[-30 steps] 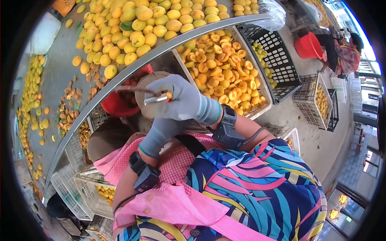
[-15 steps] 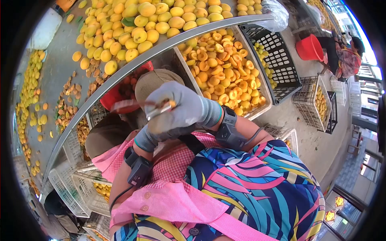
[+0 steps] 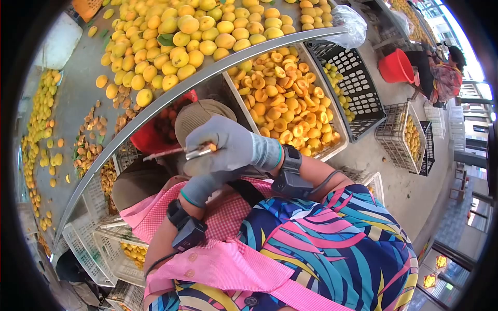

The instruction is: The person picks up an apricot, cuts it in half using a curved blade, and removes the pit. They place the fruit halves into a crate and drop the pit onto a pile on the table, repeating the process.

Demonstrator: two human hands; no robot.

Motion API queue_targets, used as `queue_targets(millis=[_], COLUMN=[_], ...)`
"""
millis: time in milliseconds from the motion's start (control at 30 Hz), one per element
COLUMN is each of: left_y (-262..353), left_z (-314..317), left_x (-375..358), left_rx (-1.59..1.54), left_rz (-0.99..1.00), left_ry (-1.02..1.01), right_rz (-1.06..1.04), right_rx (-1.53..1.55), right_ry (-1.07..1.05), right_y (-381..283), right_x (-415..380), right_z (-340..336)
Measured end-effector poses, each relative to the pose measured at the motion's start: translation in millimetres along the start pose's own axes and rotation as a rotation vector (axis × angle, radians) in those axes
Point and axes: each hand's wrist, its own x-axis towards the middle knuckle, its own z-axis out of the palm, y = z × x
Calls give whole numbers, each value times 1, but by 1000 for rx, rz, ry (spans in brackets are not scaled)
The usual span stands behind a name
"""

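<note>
Apricot flesh, a small orange piece (image 3: 211, 147), is showing at the fingertips of the right hand in its grey knit glove (image 3: 228, 145), which is clenching around a thin metal-handled knife (image 3: 179, 152) pointing left. The left hand, also grey-gloved (image 3: 205, 184), is tucking under the right; whether its fingers are gripping fruit I cannot tell. Compared with a second ago, both hands are sitting slightly lower and nearer the body, the blade levelling out, so the cutting looks to be midway. Beyond them, a white plastic crate of halved apricots (image 3: 332, 111) is sitting beside a black plastic crate (image 3: 358, 83). Above, a grey curved table (image 3: 78, 88) is carrying whole yellow apricots (image 3: 192, 36) and brown pits (image 3: 91, 129). Another person is crouching by a red bucket (image 3: 395, 66) on the concrete floor.
</note>
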Motion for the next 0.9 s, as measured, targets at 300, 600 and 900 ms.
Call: queue_targets(millis=[300, 600, 900], left_y=[0, -4, -5], left_z=[-32, -41, -87], left_x=[30, 40, 43], left_rx=[-38, -1451, -1497], left_rz=[138, -637, -824], left_ry=[91, -88, 120], right_rz=[112, 163, 302], right_rx=[441, 948, 258], right_ry=[108, 310, 724], right_y=[14, 16, -26], right_x=[-7, -11, -29], right_z=[5, -6, -42])
